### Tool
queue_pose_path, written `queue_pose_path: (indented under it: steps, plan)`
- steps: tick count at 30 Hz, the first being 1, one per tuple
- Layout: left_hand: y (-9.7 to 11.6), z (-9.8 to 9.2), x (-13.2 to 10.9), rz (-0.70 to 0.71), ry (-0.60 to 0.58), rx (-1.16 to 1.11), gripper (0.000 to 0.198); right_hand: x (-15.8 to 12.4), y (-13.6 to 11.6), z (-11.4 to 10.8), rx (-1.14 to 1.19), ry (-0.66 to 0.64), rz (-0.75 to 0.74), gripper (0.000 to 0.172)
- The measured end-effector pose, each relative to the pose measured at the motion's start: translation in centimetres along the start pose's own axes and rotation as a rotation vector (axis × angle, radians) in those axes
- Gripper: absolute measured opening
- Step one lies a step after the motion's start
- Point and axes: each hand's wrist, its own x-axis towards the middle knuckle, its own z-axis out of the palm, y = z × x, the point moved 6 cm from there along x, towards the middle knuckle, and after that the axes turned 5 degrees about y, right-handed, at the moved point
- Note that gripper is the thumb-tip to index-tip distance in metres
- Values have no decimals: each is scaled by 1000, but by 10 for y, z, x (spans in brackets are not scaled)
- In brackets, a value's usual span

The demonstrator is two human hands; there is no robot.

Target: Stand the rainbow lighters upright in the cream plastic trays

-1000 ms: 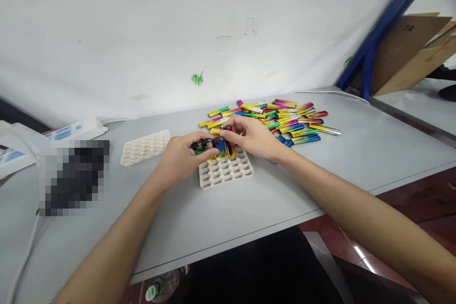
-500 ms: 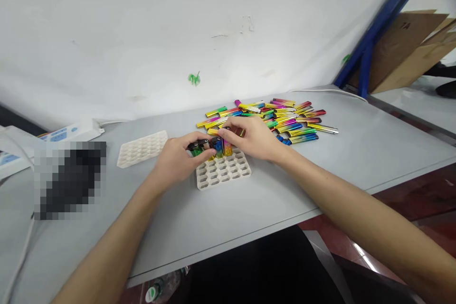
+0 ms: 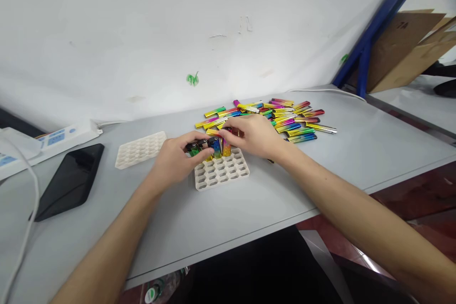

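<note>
A cream tray (image 3: 223, 173) with rows of slot-like holes lies on the grey table. Along its far edge stand several lighters with black tops and shiny coloured bodies, among them a blue one (image 3: 217, 147). My left hand (image 3: 180, 159) is closed around the left part of this row, thumb in front and fingers behind. With thumb and fingertips my right hand (image 3: 251, 135) grips a pink-and-yellow lighter (image 3: 226, 147) at the row's right end. Its other fingers are partly hidden. Below the right wrist a small dark-and-gold end (image 3: 270, 161) peeks out; what it belongs to is hidden.
Behind my right hand spreads a pile of shiny multicoloured metallic sleeves (image 3: 302, 131). A second cream tray (image 3: 140, 149) lies left of my left hand. Farther left are a black phone (image 3: 71, 183), a white power strip (image 3: 71, 137) and a white cable (image 3: 26, 228). A white wall rises behind.
Both hands keep nearly the same place at the row of lighters. Blue pieces beside the right wrist are no longer visible, and a small dark-and-gold end now shows below it.
</note>
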Motion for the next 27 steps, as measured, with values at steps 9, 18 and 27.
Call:
queue_pose_path:
  steps: [9,18,27]
  plan:
    - [-2,1,0,-7,1,-7,35,0,-1,0,-70,17,-87,34]
    - [0,0,-1,-21,-2,-3,36,-3,-5,3,-24,-47,-163,40]
    - [-1,-1,0,-45,12,-24,37,5,22,-3,-70,37,112,50]
